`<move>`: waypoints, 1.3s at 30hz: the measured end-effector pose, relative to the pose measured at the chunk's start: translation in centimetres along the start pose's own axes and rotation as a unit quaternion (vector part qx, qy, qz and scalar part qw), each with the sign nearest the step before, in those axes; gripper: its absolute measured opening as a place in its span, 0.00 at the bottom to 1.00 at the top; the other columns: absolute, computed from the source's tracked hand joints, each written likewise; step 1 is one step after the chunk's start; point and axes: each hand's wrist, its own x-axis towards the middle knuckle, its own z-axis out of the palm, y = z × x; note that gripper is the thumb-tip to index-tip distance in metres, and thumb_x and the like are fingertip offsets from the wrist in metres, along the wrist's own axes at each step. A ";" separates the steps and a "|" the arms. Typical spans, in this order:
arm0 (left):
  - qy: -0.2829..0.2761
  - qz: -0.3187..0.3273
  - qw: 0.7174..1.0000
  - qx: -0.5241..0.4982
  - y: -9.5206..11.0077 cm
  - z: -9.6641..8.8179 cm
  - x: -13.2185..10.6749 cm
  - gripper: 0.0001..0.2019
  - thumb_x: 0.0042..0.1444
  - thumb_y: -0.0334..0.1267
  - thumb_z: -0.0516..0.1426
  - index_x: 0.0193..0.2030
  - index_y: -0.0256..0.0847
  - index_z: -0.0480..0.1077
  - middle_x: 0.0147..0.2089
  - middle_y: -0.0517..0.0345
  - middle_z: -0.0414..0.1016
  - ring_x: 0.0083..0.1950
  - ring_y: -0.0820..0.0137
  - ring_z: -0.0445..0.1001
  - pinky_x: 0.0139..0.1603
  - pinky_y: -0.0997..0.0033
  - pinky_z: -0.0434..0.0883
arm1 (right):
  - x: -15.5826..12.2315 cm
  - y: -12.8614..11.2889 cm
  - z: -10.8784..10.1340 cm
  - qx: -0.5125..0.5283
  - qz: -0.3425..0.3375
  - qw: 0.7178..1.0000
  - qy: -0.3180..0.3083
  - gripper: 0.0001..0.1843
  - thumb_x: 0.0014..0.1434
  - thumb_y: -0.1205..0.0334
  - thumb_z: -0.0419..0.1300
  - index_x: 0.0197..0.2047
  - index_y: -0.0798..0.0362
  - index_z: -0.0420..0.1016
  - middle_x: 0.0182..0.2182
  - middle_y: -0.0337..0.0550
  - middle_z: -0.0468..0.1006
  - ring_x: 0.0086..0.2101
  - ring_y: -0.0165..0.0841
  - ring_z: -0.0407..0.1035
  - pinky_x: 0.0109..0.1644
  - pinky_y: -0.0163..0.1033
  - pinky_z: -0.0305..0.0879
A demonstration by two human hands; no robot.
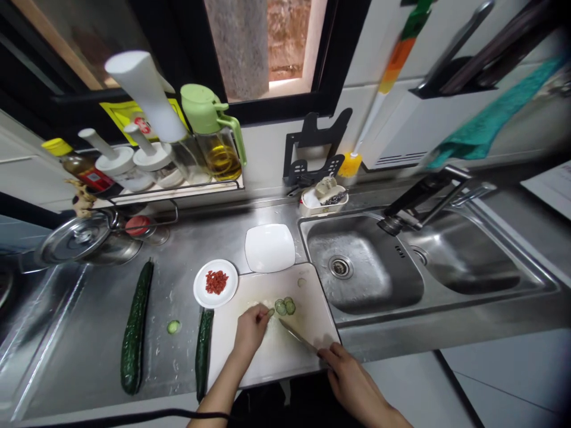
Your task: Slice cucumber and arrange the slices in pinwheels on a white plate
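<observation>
On a white cutting board (307,309) my left hand (250,330) is closed, its fingertips pinching a small end piece of cucumber (270,311). My right hand (347,375) grips a knife (297,337) whose blade points toward the left hand. Several cucumber slices (284,307) lie just beyond the blade tip. A partly cut cucumber (204,351) rests along the board's left edge.
A whole cucumber (134,330) and one loose slice (173,326) lie on the steel counter to the left. A small plate of red pieces (216,283) and an empty white dish (270,248) sit behind the board. The double sink (370,267) is on the right, oil bottles (214,134) on a rack behind.
</observation>
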 end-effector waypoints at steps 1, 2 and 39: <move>0.003 -0.024 1.000 -0.015 -0.3 -0.2 -0.2 0.09 0.53 0.39 0.52 0.27 0.40 0.70 0.25 0.63 0.70 0.28 0.74 0.67 0.32 0.77 0.62 | 0.1 0.0 0.1 -0.008 0.004 1.000 -0.003 0.23 0.53 0.76 0.45 0.48 0.50 0.69 0.45 0.47 0.71 0.41 0.32 0.71 0.46 0.34 0.62; 0.008 -0.048 0.998 -0.027 -0.5 -0.4 -0.3 0.09 0.52 0.40 0.53 0.27 0.40 0.71 0.25 0.63 0.71 0.28 0.74 0.67 0.31 0.77 0.62 | 0.3 -0.1 0.2 -0.018 0.010 1.000 -0.007 0.22 0.54 0.75 0.45 0.48 0.50 0.68 0.44 0.47 0.71 0.41 0.32 0.71 0.45 0.34 0.62; 0.061 -0.121 0.989 0.063 -1.3 -2.0 -0.3 0.09 0.52 0.33 0.52 0.27 0.39 0.74 0.26 0.59 0.75 0.29 0.73 0.70 0.33 0.76 0.59 | 4.2 -7.1 3.7 -0.137 0.002 0.990 -0.023 0.30 0.52 0.79 0.43 0.57 0.55 0.66 0.35 0.49 0.78 0.36 0.36 0.72 0.38 0.35 0.63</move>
